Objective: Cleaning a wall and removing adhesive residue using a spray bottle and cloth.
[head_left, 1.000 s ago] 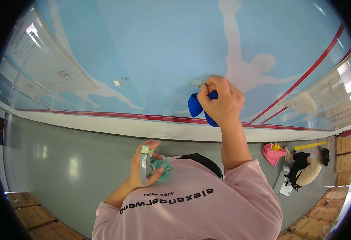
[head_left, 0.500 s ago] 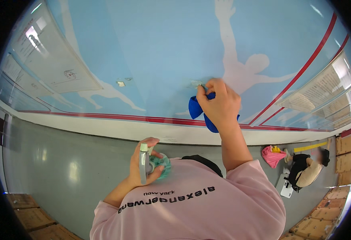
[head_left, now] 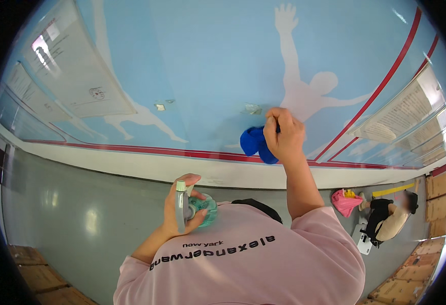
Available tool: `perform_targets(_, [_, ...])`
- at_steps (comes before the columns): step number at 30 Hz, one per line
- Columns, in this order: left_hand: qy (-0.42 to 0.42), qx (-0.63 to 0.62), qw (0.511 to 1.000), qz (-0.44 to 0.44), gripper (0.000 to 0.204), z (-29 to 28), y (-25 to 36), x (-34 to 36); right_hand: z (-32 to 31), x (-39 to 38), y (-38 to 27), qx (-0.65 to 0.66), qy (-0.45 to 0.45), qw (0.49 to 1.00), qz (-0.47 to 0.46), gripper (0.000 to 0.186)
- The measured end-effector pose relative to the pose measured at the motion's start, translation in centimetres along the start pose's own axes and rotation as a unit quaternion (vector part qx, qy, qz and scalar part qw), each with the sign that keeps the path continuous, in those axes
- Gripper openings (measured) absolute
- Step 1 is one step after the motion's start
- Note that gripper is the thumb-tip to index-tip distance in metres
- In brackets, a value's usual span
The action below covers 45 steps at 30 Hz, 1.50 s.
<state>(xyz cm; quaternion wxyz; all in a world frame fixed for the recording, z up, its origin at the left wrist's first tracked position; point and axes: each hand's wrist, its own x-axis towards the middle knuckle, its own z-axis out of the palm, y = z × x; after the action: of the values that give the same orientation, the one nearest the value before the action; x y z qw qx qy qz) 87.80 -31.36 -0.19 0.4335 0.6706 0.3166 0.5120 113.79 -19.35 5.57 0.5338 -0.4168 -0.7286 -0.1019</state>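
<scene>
My left hand (head_left: 179, 206) is wrapped round a spray bottle (head_left: 206, 211) with a grey trigger head and greenish clear liquid, held low in front of my chest. Bunched in the closed fingers of my right hand (head_left: 286, 134) is a blue cloth (head_left: 256, 142), its folds hanging below and left of the fist. Just above and left of that hand, a clear shiny patch of tape or film (head_left: 252, 109) sticks to the light blue wall panel (head_left: 212, 61). Farther left on the panel are small whitish scraps (head_left: 160, 107).
Paper sheets (head_left: 88, 66) hang under clear covers at the left, and more sheets (head_left: 391, 119) at the right. On the floor at the right, a person (head_left: 390, 218) sits near a pink bag (head_left: 347, 202). Cardboard boxes (head_left: 42, 277) stand behind at the left, others (head_left: 406, 274) at the right.
My right hand has moved slightly down and right with the blue cloth, off the clear patch, which now shows more fully. My left hand keeps its grip on the spray bottle.
</scene>
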Motion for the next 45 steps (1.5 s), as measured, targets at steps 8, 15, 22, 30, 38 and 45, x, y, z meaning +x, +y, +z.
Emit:
perform_targets(8, [0.009,-0.02,1.0,-0.005,0.062,0.0,0.0,-0.5,0.1,-3.6,-2.1,-0.029,-0.177,0.984,0.02,0.01])
perform_targets(15, [-0.01,0.006,1.0,0.002,0.063,0.1,0.4,-0.1,-0.5,-3.7,-3.2,-0.025,-0.236,0.97,0.061,0.016])
perform_targets(22, [-0.034,-0.01,0.999,-0.037,0.067,0.1,0.3,-0.5,-2.5,1.7,-4.0,-0.138,-0.13,0.98,0.065,0.015])
perform_targets(30, [0.003,-0.025,0.999,-0.025,0.065,0.4,-0.3,-1.4,-1.3,3.3,-3.9,-0.196,-0.143,0.966,0.084,0.021])
perform_targets(38, [0.025,-0.039,0.997,-0.059,0.062,-0.3,-0.8,-2.5,-0.8,3.0,-2.9,-0.188,-0.125,0.967,0.117,0.025])
perform_targets(45, [-0.002,-0.046,0.999,-0.009,0.063,-3.7,0.1,-1.8,-1.0,3.8,-4.0,-0.175,-0.125,0.957,0.197,0.022])
